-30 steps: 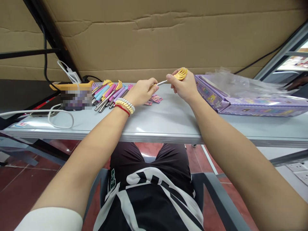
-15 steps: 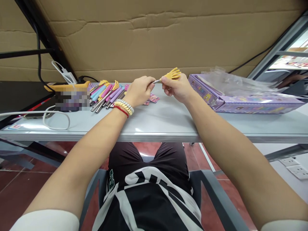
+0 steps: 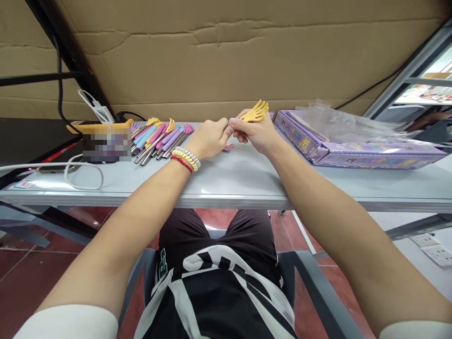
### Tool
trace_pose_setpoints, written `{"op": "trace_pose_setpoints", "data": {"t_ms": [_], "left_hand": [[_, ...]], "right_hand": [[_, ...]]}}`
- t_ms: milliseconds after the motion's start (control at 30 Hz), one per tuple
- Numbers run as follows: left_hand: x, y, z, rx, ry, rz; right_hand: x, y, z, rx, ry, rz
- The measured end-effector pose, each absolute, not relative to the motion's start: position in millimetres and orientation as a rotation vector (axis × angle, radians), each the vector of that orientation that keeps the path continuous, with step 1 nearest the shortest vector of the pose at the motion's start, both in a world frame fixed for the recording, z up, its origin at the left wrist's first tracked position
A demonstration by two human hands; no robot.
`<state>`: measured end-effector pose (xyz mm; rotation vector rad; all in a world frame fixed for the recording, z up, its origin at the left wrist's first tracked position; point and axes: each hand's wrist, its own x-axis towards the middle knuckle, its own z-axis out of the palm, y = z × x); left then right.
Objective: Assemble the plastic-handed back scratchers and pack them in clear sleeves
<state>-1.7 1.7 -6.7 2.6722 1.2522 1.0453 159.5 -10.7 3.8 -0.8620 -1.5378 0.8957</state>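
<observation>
A yellow hand-shaped back scratcher (image 3: 257, 113) sticks up above my right hand (image 3: 260, 135), its spread plastic fingers pointing up and right. My right hand is closed round its neck, thumb against forefinger. My left hand (image 3: 212, 139), with bracelets at the wrist, is closed too, and its fingertips touch those of the right. The scratcher's metal rod is hidden between the hands. To the left of my left hand lies a heap of back scratchers (image 3: 160, 140) with coloured grips and metal ends. Under the hands a small pink printed card (image 3: 229, 147) partly shows on the table.
A purple printed box (image 3: 367, 160) with clear plastic bags (image 3: 353, 123) on it stands at the right of the grey table (image 3: 240, 181). At the left are a yellow-edged case, a white charger (image 3: 102, 113) and a looping white cable (image 3: 100, 181). Cardboard (image 3: 226, 61) stands behind.
My hands have come together, and the metal rod seen between them before is now covered. The yellow scratcher head has turned slightly upright. My left hand has shifted right, covering more of the pink cards.
</observation>
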Motion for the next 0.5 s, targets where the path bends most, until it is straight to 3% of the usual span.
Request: {"op": "trace_pose_setpoints", "data": {"t_ms": [500], "left_hand": [[-2, -5, -2, 2.643, 1.086, 1.002]], "right_hand": [[163, -12, 5, -0.907, -1.512, 0.894]]}}
